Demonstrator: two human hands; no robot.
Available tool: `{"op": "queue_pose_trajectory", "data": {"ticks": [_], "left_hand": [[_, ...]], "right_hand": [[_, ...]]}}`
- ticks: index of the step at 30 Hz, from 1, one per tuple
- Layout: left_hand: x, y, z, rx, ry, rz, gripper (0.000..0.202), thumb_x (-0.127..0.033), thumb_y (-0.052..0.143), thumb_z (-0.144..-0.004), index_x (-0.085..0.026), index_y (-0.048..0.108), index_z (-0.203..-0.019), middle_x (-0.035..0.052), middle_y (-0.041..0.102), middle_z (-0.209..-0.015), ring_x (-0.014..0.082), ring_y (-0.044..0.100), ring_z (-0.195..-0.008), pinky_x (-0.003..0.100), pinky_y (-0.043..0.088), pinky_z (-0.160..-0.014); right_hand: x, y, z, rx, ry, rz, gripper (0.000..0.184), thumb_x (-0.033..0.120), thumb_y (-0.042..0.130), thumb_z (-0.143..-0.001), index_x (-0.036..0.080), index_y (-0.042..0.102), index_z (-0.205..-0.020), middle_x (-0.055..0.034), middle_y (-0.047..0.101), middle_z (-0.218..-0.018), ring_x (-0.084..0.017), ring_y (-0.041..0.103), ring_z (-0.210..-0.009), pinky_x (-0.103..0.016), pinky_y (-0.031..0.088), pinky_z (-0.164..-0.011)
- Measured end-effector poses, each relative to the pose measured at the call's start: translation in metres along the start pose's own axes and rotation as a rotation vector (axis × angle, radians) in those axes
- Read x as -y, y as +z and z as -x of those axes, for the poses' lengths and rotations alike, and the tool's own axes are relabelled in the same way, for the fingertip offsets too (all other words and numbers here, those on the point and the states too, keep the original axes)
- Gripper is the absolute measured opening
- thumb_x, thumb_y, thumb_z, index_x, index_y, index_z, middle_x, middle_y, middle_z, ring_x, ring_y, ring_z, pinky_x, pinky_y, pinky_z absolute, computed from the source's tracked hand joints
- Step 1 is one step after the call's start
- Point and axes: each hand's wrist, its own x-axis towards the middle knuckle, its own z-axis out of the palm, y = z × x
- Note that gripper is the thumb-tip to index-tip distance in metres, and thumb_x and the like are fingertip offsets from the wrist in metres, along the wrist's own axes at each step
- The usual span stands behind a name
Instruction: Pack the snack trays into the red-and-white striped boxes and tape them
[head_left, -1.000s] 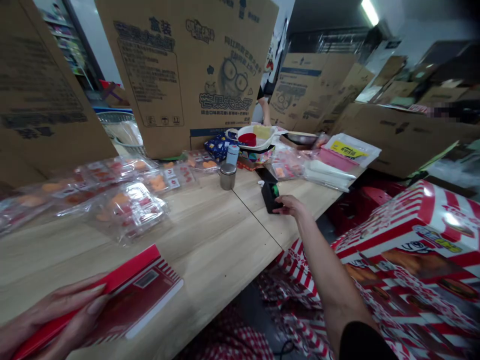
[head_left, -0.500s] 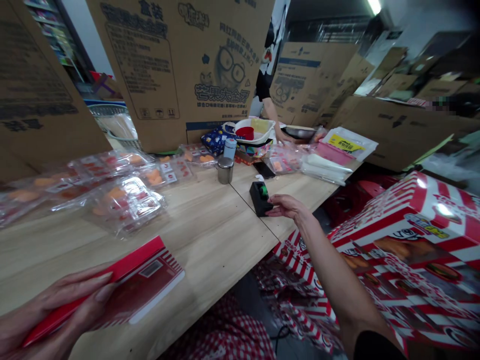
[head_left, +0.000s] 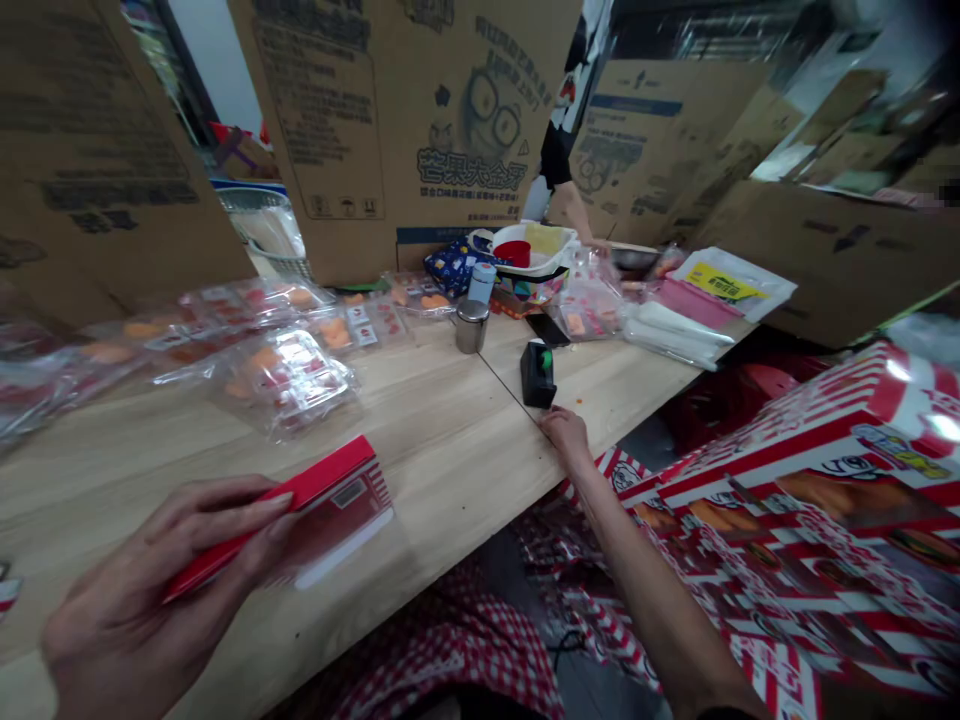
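My left hand (head_left: 142,600) is closed on a flat red and white box (head_left: 330,495), thumb on its upper edge, and holds it tilted just above the wooden table (head_left: 435,440) at the near left. My right hand (head_left: 564,428) reaches out to the table's front edge with its fingers drawn together. It sits just short of a small black tape dispenser (head_left: 538,372) with a green roll and is apart from it. What its fingertips pinch, if anything, is too small to make out.
Clear plastic packets of orange and red snacks (head_left: 289,375) lie across the left of the table. A steel canister (head_left: 471,326), a white bowl (head_left: 536,250) and pink packs stand farther back. Large cardboard boxes (head_left: 405,120) wall the far side. Red-striped boxes (head_left: 825,480) pile at right. Another person's arm (head_left: 574,205) reaches in behind.
My right hand has let go of the black dispenser and drawn back toward the table's edge. My left hand has lifted and tilted the red box. The view has shifted.
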Motion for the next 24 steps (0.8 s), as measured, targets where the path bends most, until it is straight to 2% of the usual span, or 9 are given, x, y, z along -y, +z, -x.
{"op": "queue_pose_trajectory", "data": {"ticks": [2, 4, 6, 8, 10, 12, 17, 21, 24], "left_hand": [[-0.014, -0.005, 0.0, 0.098, 0.059, -0.026, 0.023, -0.019, 0.071, -0.087, -0.03, 0.076, -0.106, -0.0006, 0.075, -0.105, 0.0128, 0.071, -0.086, 0.023, 0.056, -0.072], [-0.028, -0.009, 0.001, 0.151, 0.076, -0.026, 0.023, -0.014, 0.07, -0.088, -0.025, 0.073, -0.108, 0.0019, 0.074, -0.107, 0.0121, 0.071, -0.088, 0.021, 0.056, -0.07], [-0.037, -0.01, 0.003, 0.157, 0.041, 0.005, 0.02, -0.011, 0.069, -0.088, -0.022, 0.072, -0.105, 0.0038, 0.073, -0.107, 0.012, 0.071, -0.09, 0.02, 0.056, -0.071], [-0.042, -0.009, 0.005, 0.154, -0.001, 0.05, 0.018, -0.009, 0.066, -0.089, -0.019, 0.07, -0.103, 0.006, 0.072, -0.108, 0.0134, 0.07, -0.094, 0.022, 0.057, -0.077], [-0.045, -0.009, 0.007, 0.172, -0.03, 0.082, 0.019, -0.008, 0.062, -0.091, -0.018, 0.068, -0.105, 0.0078, 0.07, -0.109, 0.0151, 0.069, -0.099, 0.026, 0.057, -0.083], [-0.048, -0.01, 0.01, 0.173, -0.055, 0.088, 0.022, -0.009, 0.06, -0.091, -0.018, 0.064, -0.111, 0.0083, 0.07, -0.108, 0.0161, 0.068, -0.101, 0.028, 0.057, -0.086], [-0.05, -0.012, 0.016, 0.088, -0.155, 0.129, 0.03, -0.016, 0.065, -0.089, -0.021, 0.05, -0.115, 0.0072, 0.067, -0.106, 0.0161, 0.069, -0.093, 0.027, 0.058, -0.079], [-0.048, -0.015, 0.013, 0.123, -0.057, 0.124, 0.02, -0.014, 0.061, -0.091, -0.02, 0.057, -0.11, 0.0067, 0.069, -0.103, 0.0171, 0.068, -0.094, 0.03, 0.057, -0.081], [-0.048, -0.018, 0.007, 0.186, 0.002, 0.158, 0.025, -0.01, 0.055, -0.092, -0.02, 0.065, -0.114, 0.0076, 0.07, -0.103, 0.0171, 0.067, -0.096, 0.031, 0.056, -0.082]], "right_hand": [[0.019, -0.006, 0.017, 0.028, -0.022, -0.008, 0.019, 0.028, 0.067, -0.09, 0.013, 0.066, -0.078, -0.0034, 0.065, -0.077, -0.015, 0.061, -0.07, -0.029, 0.053, -0.067], [0.045, -0.005, 0.049, 0.127, -0.076, -0.051, 0.018, 0.027, 0.063, -0.088, 0.015, 0.067, -0.075, -0.0016, 0.061, -0.066, -0.015, 0.057, -0.061, -0.027, 0.049, -0.059], [0.079, 0.001, 0.091, 0.309, -0.164, -0.142, 0.02, 0.033, 0.062, -0.089, 0.017, 0.073, -0.092, 0.0009, 0.061, -0.066, -0.013, 0.054, -0.056, -0.025, 0.045, -0.053], [0.115, 0.009, 0.137, 0.579, -0.287, -0.319, 0.027, 0.031, 0.063, -0.09, 0.019, 0.074, -0.112, 0.0021, 0.06, -0.066, -0.011, 0.051, -0.055, -0.023, 0.043, -0.05], [0.148, 0.018, 0.176, 0.808, -0.325, -0.472, 0.045, 0.026, 0.06, -0.093, 0.025, 0.062, -0.138, 0.0048, 0.058, -0.063, -0.01, 0.049, -0.052, -0.022, 0.042, -0.048], [0.174, 0.03, 0.204, 0.931, -0.292, -0.573, 0.058, 0.024, 0.058, -0.094, 0.028, 0.048, -0.151, 0.0062, 0.058, -0.061, -0.01, 0.05, -0.05, -0.023, 0.044, -0.047], [0.194, 0.058, 0.225, 0.915, -0.135, -0.59, 0.063, 0.034, 0.06, -0.091, 0.026, 0.046, -0.152, 0.005, 0.063, -0.058, -0.012, 0.055, -0.043, -0.028, 0.052, -0.044], [0.188, 0.068, 0.226, 0.834, -0.145, -0.537, 0.06, 0.036, 0.061, -0.091, 0.024, 0.05, -0.149, 0.0046, 0.064, -0.057, -0.014, 0.058, -0.043, -0.031, 0.055, -0.043], [0.186, 0.069, 0.229, 0.839, -0.152, -0.555, 0.057, 0.035, 0.059, -0.092, 0.024, 0.051, -0.147, 0.0046, 0.063, -0.058, -0.015, 0.058, -0.046, -0.032, 0.056, -0.044]]}}
